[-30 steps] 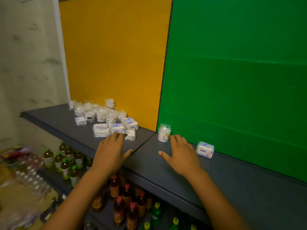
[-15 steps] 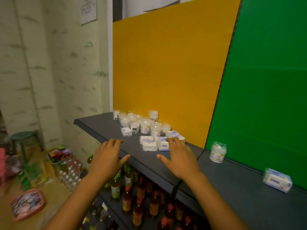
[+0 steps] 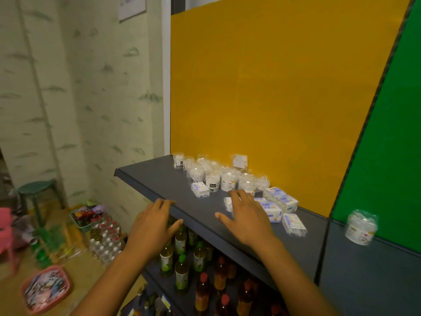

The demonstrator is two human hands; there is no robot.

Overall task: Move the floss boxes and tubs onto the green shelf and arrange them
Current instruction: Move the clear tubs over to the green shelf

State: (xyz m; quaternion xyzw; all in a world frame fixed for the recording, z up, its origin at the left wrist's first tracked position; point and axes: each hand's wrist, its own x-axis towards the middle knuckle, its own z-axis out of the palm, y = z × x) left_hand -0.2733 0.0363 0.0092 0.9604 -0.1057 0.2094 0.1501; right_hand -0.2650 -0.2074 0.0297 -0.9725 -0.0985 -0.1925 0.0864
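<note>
Both hands are empty. The right hand (image 3: 247, 218) hovers with fingers (image 3: 237, 197) spread and straight over the near edge of the floss boxes (image 3: 279, 205), its fingertips hiding part of one box; whether they touch it cannot be told. The left hand (image 3: 152, 226) is flat and relaxed at the front lip of the grey shelf (image 3: 159, 179), holding nothing.

The boxes lie in a loose cluster in front of the yellow panel (image 3: 273, 87), with the clear floss tubs (image 3: 218, 175) bunched just behind them against that panel. One tub (image 3: 361, 226) already stands to the right, on the shelf section below the green panel (image 3: 387, 144).

The step in hand looks like a pick-up. It would go best to close on one box across its short sides, lift it clear of its neighbours without dragging them, and set it beside the lone tub, tight against the green panel.
</note>
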